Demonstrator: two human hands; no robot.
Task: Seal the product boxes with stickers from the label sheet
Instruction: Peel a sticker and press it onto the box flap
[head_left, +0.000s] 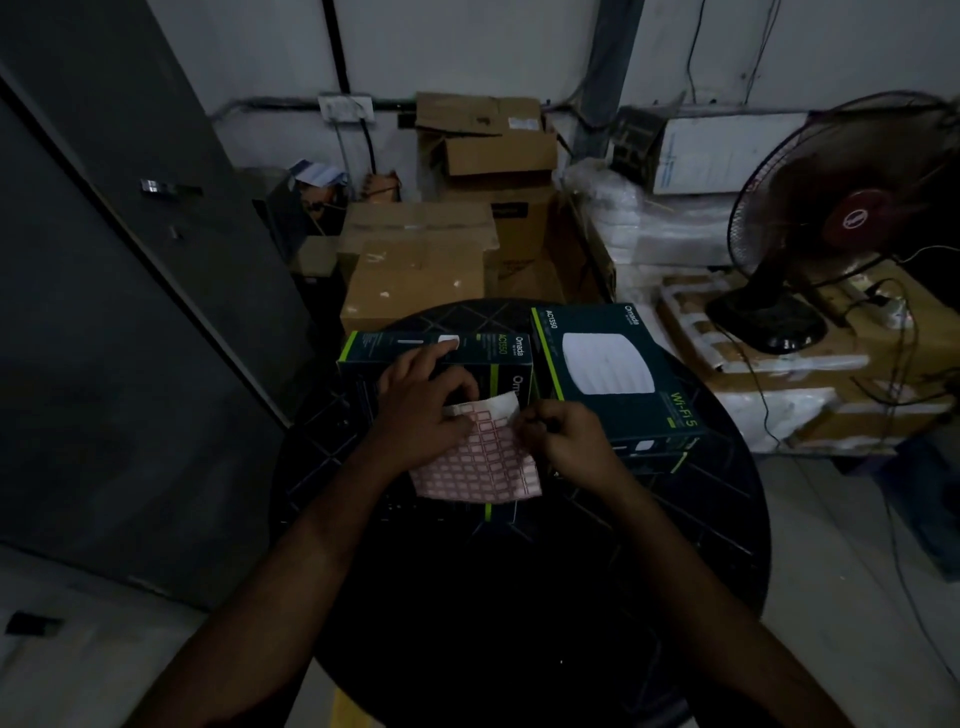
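The near half of the desk lies open; two boxes and cartons block the far side.

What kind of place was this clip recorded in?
Probably a dim storeroom or warehouse back corner: stacked cardboard cartons against the wall, a stand fan on packed goods, and boxed Wi-Fi units on a round black table.

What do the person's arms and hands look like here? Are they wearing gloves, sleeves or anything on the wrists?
Both arms are bare from as far up as the picture shows down to the fingers. The left hand and right hand wear no gloves, and no sleeve, watch, bracelet or ring shows. The light is dim, so small details could be missed.
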